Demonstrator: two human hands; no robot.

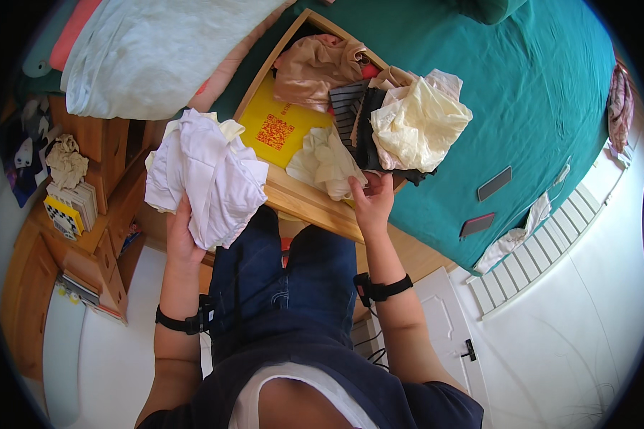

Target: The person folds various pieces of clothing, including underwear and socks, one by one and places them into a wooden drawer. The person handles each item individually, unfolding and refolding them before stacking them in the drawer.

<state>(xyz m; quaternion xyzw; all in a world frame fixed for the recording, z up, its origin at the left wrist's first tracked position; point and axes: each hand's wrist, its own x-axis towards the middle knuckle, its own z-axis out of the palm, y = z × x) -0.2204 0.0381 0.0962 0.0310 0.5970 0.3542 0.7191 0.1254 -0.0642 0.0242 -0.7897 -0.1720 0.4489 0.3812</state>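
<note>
My left hand (pixel 187 230) holds a bundle of white and pale yellow cloth garments (pixel 206 171) at the left of a wooden drawer (pixel 306 206). My right hand (pixel 373 201) is at the drawer's near right part, its fingertips at the edge of a crumpled cream garment (pixel 324 161) and the underside of a stack of garments; whether it grips either I cannot tell. A pale yellow garment (pixel 421 123) tops that stack, with black cloth (pixel 372 131) beneath. Brown satin cloth (pixel 316 67) and a striped dark cloth (pixel 346 107) lie farther back, by a yellow sheet with a printed code (pixel 252 120).
The drawer rests on a bed with a teal sheet (pixel 531 91). Two phone-like flat devices (pixel 495 183) and a white cable (pixel 536 206) lie at right. A pale quilt (pixel 150 53) is at upper left, above a wooden shelf unit (pixel 94 214) with books (pixel 78 201).
</note>
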